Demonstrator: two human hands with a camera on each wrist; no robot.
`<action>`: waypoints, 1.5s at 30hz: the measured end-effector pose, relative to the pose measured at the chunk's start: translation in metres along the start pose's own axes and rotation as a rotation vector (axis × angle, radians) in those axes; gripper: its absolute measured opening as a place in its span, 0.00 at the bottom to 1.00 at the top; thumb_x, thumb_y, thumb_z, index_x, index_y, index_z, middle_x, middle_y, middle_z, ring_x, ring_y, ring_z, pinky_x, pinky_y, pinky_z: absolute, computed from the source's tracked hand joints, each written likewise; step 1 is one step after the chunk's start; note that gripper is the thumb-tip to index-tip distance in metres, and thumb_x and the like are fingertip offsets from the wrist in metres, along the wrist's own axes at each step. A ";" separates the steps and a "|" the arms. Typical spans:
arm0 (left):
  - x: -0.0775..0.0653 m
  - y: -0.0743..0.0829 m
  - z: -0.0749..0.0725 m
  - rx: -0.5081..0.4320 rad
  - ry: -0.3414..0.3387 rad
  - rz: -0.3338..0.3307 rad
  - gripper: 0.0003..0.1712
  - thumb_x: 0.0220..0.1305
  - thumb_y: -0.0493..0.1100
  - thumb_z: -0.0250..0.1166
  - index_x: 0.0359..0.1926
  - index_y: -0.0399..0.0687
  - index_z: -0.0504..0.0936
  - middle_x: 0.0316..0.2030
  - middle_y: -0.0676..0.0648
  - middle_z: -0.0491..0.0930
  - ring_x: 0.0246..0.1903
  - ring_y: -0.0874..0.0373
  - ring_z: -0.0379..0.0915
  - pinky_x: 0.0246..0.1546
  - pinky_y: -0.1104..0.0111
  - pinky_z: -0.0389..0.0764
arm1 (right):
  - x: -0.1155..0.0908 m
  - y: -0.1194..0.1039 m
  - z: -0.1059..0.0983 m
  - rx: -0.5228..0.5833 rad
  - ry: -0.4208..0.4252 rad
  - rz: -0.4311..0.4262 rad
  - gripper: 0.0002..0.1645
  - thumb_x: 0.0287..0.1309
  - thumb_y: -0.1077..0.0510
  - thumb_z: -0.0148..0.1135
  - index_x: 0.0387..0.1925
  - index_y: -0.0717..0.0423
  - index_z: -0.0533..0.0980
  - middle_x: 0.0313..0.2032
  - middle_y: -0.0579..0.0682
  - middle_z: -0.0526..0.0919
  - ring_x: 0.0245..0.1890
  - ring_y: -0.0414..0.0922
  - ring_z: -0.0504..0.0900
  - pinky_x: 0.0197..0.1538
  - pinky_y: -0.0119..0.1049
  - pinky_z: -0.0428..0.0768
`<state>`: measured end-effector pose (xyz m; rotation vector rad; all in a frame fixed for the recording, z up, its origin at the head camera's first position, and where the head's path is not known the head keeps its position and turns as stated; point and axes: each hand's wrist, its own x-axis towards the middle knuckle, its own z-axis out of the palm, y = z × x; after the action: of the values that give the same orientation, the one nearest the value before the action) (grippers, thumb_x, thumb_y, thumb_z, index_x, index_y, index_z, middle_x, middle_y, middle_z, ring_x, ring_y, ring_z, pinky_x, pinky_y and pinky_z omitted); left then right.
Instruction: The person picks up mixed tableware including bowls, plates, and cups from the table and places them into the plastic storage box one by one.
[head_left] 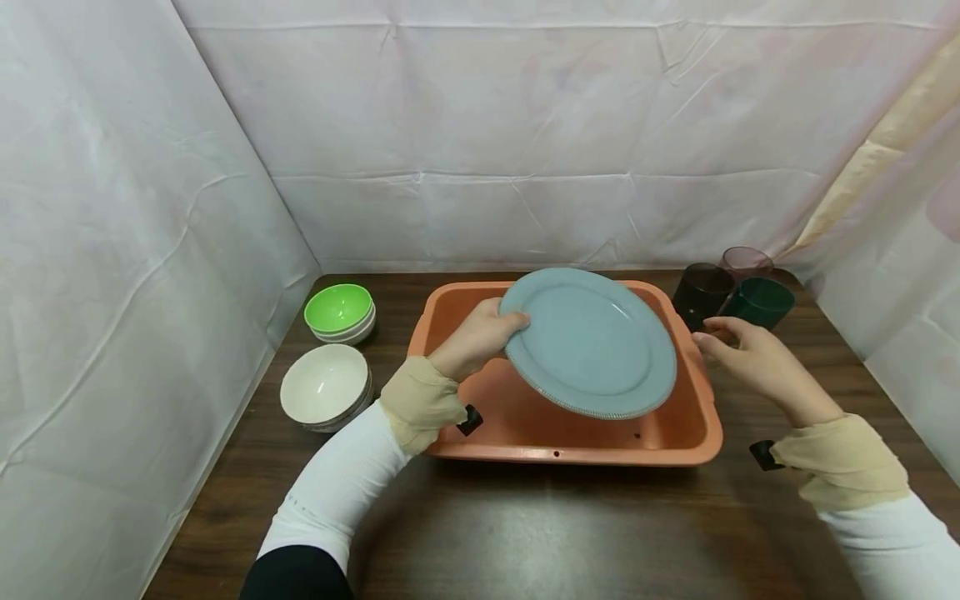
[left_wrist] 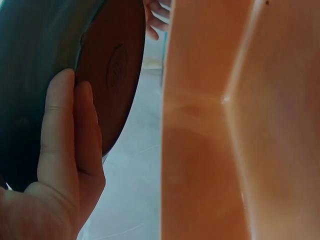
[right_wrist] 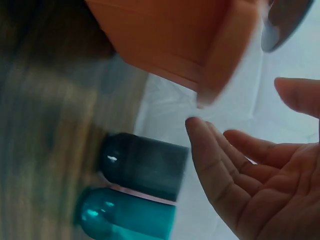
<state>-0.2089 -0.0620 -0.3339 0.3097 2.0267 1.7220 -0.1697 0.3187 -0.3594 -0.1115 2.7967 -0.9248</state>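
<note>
A blue-grey plate (head_left: 592, 346) with a beaded rim is held over the orange basin (head_left: 558, 454). My left hand (head_left: 480, 333) grips it at its left edge, thumb on the top face. In the left wrist view, the fingers (left_wrist: 59, 125) lie against the underside of the plate (left_wrist: 115, 65), which bears a round mark. My right hand (head_left: 750, 358) hovers beside the basin's right rim, close to the glasses, with nothing in it. In the right wrist view the fingers (right_wrist: 215, 170) are loosely bent and the thumb stands apart from them.
On the right stand a dark glass (head_left: 701, 296), a green glass (head_left: 759, 302) and a pinkish glass (head_left: 746, 260). To the left are a green bowl (head_left: 337, 308) atop white ones and a stack of larger white bowls (head_left: 325, 385). White sheets (head_left: 480, 142) hang around the wooden table (head_left: 540, 533).
</note>
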 end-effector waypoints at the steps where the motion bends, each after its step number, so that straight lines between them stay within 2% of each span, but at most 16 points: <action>1: 0.002 -0.001 0.001 0.002 0.001 -0.006 0.26 0.83 0.39 0.49 0.76 0.37 0.68 0.55 0.33 0.84 0.42 0.52 0.88 0.47 0.60 0.89 | 0.002 0.001 0.003 -0.003 -0.006 0.001 0.49 0.82 0.37 0.44 0.78 0.76 0.54 0.64 0.78 0.74 0.58 0.70 0.80 0.53 0.63 0.82; 5: 0.008 -0.007 0.003 0.018 0.002 -0.027 0.25 0.82 0.39 0.49 0.74 0.36 0.69 0.53 0.33 0.84 0.40 0.52 0.88 0.47 0.57 0.90 | 0.008 0.003 0.014 0.001 -0.024 0.008 0.53 0.81 0.36 0.45 0.79 0.79 0.46 0.60 0.78 0.77 0.50 0.63 0.85 0.47 0.55 0.85; 9: 0.015 -0.015 0.006 0.027 -0.005 -0.050 0.21 0.81 0.38 0.49 0.68 0.32 0.73 0.49 0.35 0.85 0.37 0.54 0.86 0.46 0.57 0.89 | 0.013 0.003 0.025 -0.003 0.010 -0.007 0.52 0.82 0.40 0.48 0.77 0.81 0.46 0.53 0.75 0.81 0.41 0.55 0.87 0.42 0.49 0.85; 12: 0.019 -0.021 0.008 0.037 -0.011 -0.067 0.19 0.81 0.37 0.49 0.63 0.30 0.76 0.45 0.36 0.85 0.36 0.54 0.84 0.45 0.59 0.89 | 0.014 0.003 0.034 -0.003 0.043 -0.035 0.43 0.82 0.45 0.48 0.76 0.79 0.54 0.45 0.70 0.84 0.36 0.51 0.85 0.40 0.46 0.84; 14: 0.021 -0.025 0.010 0.046 -0.019 -0.075 0.19 0.81 0.37 0.49 0.61 0.29 0.76 0.43 0.37 0.85 0.36 0.54 0.85 0.44 0.59 0.89 | 0.013 0.003 0.039 0.000 0.060 -0.046 0.37 0.82 0.47 0.48 0.73 0.75 0.62 0.40 0.64 0.84 0.35 0.49 0.83 0.39 0.43 0.82; 17: 0.022 -0.028 0.013 0.059 -0.022 -0.086 0.18 0.80 0.36 0.49 0.60 0.29 0.76 0.40 0.38 0.84 0.35 0.54 0.85 0.45 0.58 0.89 | 0.012 0.002 0.044 -0.006 0.095 -0.061 0.31 0.81 0.49 0.47 0.69 0.71 0.67 0.35 0.57 0.82 0.33 0.48 0.80 0.37 0.41 0.79; 20: 0.024 -0.031 0.015 0.077 -0.024 -0.091 0.16 0.80 0.36 0.50 0.58 0.29 0.77 0.36 0.42 0.84 0.33 0.55 0.84 0.45 0.58 0.88 | 0.011 0.001 0.046 -0.010 0.120 -0.073 0.30 0.82 0.49 0.48 0.68 0.72 0.68 0.38 0.60 0.84 0.35 0.48 0.82 0.38 0.41 0.79; 24: 0.028 -0.036 0.018 0.106 -0.035 -0.087 0.11 0.79 0.35 0.51 0.49 0.31 0.77 0.31 0.46 0.81 0.31 0.57 0.81 0.42 0.63 0.85 | 0.013 0.000 0.047 0.013 0.124 -0.075 0.29 0.82 0.48 0.48 0.66 0.70 0.70 0.43 0.63 0.85 0.36 0.49 0.84 0.39 0.42 0.81; 29: 0.032 -0.042 0.021 0.126 -0.044 -0.094 0.10 0.79 0.35 0.50 0.44 0.33 0.76 0.31 0.45 0.81 0.31 0.57 0.81 0.39 0.66 0.84 | 0.015 -0.001 0.048 0.037 0.126 -0.056 0.34 0.83 0.48 0.47 0.72 0.73 0.64 0.51 0.70 0.83 0.43 0.56 0.86 0.45 0.49 0.85; 34: 0.034 -0.046 0.024 0.142 -0.028 -0.080 0.13 0.79 0.34 0.51 0.53 0.28 0.77 0.34 0.42 0.83 0.30 0.58 0.80 0.36 0.66 0.83 | 0.014 -0.003 0.050 0.043 0.141 -0.050 0.37 0.83 0.48 0.45 0.74 0.75 0.60 0.58 0.74 0.78 0.51 0.63 0.84 0.52 0.60 0.83; 41: 0.035 -0.051 0.023 0.216 0.017 -0.086 0.18 0.77 0.33 0.53 0.61 0.26 0.76 0.40 0.34 0.85 0.28 0.58 0.78 0.29 0.69 0.78 | 0.015 -0.003 0.049 0.038 0.150 -0.065 0.36 0.83 0.50 0.45 0.74 0.77 0.60 0.59 0.75 0.77 0.53 0.66 0.82 0.54 0.64 0.81; 45: 0.036 -0.053 0.023 0.194 0.015 -0.118 0.22 0.74 0.31 0.54 0.66 0.26 0.73 0.46 0.31 0.85 0.34 0.51 0.83 0.30 0.68 0.80 | 0.015 -0.003 0.051 0.040 0.151 -0.061 0.36 0.83 0.50 0.45 0.74 0.77 0.59 0.59 0.76 0.77 0.53 0.67 0.82 0.55 0.65 0.81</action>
<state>-0.2225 -0.0363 -0.3954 0.2342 2.1808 1.4652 -0.1738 0.2848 -0.4001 -0.1268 2.9255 -1.0436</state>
